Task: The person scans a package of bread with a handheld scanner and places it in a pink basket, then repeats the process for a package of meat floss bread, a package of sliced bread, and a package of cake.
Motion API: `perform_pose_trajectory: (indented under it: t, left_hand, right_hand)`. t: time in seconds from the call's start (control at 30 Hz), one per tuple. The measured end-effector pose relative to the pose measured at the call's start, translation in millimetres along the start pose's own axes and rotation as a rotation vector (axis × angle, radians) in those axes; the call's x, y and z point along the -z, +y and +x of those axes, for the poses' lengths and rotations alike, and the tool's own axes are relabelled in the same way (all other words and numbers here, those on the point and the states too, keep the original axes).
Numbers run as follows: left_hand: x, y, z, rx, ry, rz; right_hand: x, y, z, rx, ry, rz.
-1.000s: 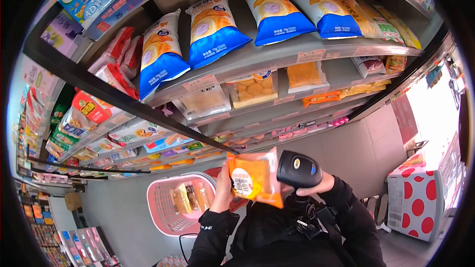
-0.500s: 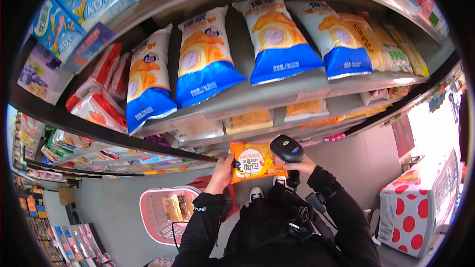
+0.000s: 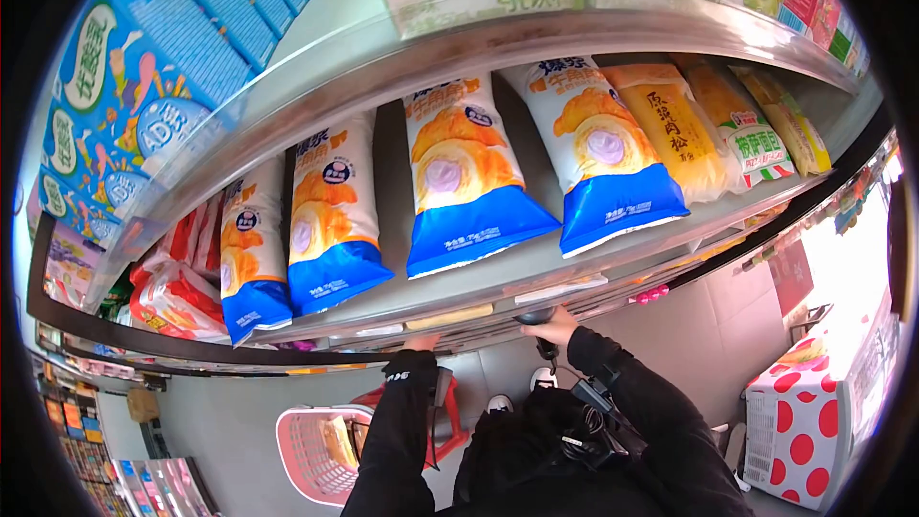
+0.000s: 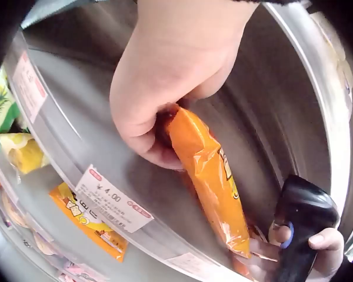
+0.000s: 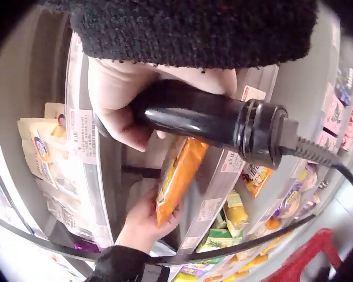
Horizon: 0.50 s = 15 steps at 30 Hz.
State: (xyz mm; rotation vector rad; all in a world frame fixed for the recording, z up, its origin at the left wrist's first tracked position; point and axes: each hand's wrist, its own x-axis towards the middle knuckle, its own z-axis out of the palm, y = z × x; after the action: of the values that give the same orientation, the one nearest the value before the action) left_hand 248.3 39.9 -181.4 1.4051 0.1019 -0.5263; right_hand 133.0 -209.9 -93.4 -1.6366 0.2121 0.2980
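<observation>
My left hand grips one end of an orange bread packet, thumb on one side and fingers on the other. The packet is tilted over a grey shelf board. My right hand holds a black barcode scanner by its handle, with a coiled cable trailing from the end. In the left wrist view the right fingers are right at the packet's far end, beside the scanner. From the head view, the upper shelf hides the packet and part of both hands.
Blue-and-white croissant bags line the upper shelf, with blue drink boxes above. A price tag is on the shelf edge, with another orange packet below. A pink basket holding packets stands on the floor, near a red-dotted box.
Both hands have moved forward, the left with the bread packet and the right with the scanner, from in front of my body to under the upper shelf. The head view has moved closer to the shelves.
</observation>
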Motion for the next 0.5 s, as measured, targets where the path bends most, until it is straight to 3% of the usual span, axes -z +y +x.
perform_pose_trajectory:
  t: [0.17, 0.2, 0.33, 0.5]
  left_hand:
    - [-8.8, 4.5, 12.3, -0.069, 0.052, 0.317]
    - [-8.8, 3.2, 13.3, -0.084, 0.059, 0.376]
    - [-8.4, 2.5, 13.9, -0.128, 0.075, 0.556]
    - [-6.8, 5.8, 4.8, -0.201, 0.081, 0.71]
  right_hand:
    - [3.0, -10.7, 5.8, -0.04, 0.061, -0.171]
    - [6.0, -14.4, 7.4, -0.138, -0.014, -0.225]
    - [2.2, -15.7, 11.7, -0.081, 0.127, -0.35]
    - [-2.7, 10.5, 22.8, 0.017, 0.228, -0.269]
